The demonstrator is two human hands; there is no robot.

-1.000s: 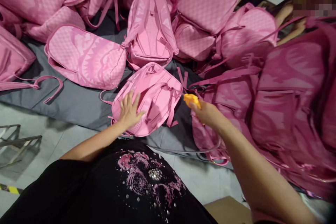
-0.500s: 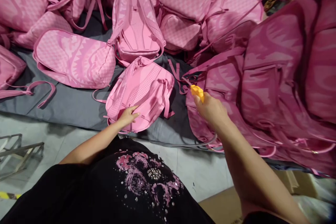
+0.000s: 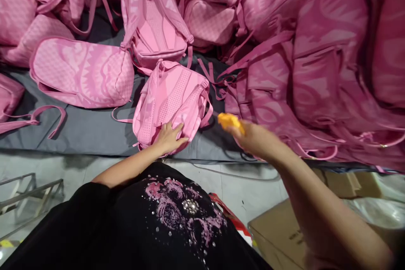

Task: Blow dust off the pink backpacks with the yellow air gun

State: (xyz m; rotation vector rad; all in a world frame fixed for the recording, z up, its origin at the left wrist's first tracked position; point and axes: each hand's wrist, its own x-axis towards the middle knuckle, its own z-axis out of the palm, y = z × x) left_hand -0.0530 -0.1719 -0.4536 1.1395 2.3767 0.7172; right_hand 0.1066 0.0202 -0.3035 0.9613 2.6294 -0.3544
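A small pink backpack (image 3: 177,88) lies in front of me, its padded back panel and straps facing up. My left hand (image 3: 171,138) rests on its lower part with the fingers spread. To the right, my right hand (image 3: 256,137) is closed around what looks like a yellow air blow gun (image 3: 230,122). Its thin nozzle points left at the backpack's side strap, apart from the cloth as far as I can see. Motion blurs this hand and the tool. A thin grey hose (image 3: 237,174) curves below the table edge.
A pink shark-mouth backpack (image 3: 85,71) lies at the left, and another pink backpack (image 3: 158,29) lies behind. Large pink backpacks (image 3: 325,50) crowd the right. Grey cloth (image 3: 85,128) covers the table. A cardboard box (image 3: 278,232) and a metal frame (image 3: 31,198) stand below.
My left hand has slid right across the backpack and spread its fingers. My right hand has turned the yellow blow gun leftward and lowered it slightly. The view has shifted.
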